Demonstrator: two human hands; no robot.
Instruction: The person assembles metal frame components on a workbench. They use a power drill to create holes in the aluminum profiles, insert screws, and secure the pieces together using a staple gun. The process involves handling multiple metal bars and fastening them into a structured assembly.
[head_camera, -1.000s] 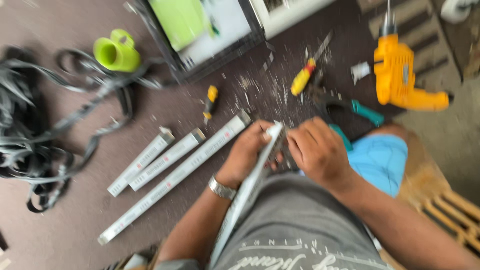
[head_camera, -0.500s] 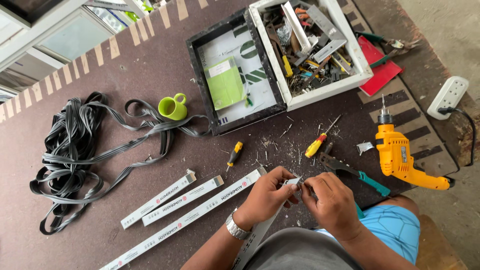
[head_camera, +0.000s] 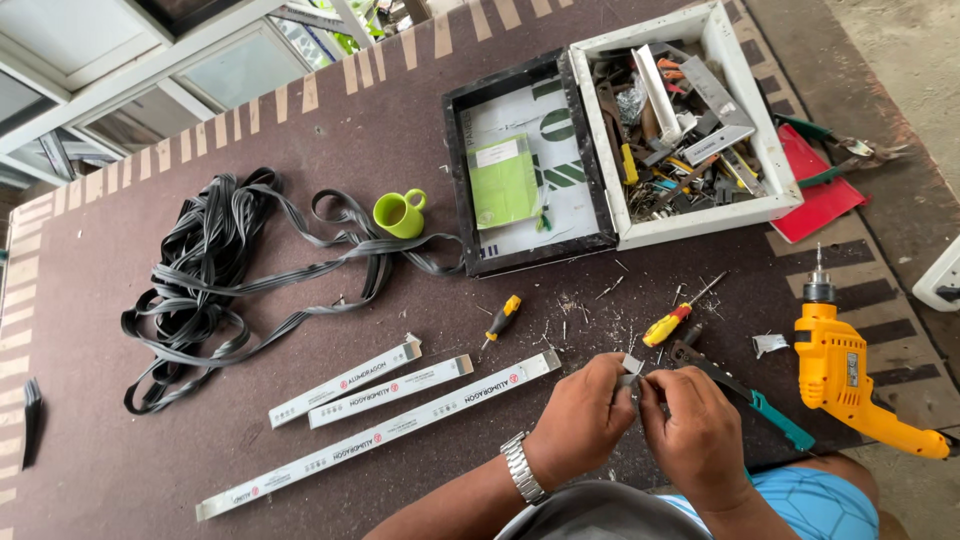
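A big dark tabletop (head_camera: 300, 130) holds a pile of black rubber strip (head_camera: 215, 270) far left and a yellow drill (head_camera: 850, 375) right. Near the front edge, the left hand (head_camera: 580, 415) and right hand (head_camera: 695, 435) pinch a small grey metal piece (head_camera: 631, 366) together between their fingertips.

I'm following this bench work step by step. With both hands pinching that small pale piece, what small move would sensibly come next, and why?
Probably a slight turn of the small pale piece to seat its end. The left hand and the right hand both pinch it between fingertips above the table. The yellow-handled screwdriver lies untouched just beyond, so no tool is in play yet.
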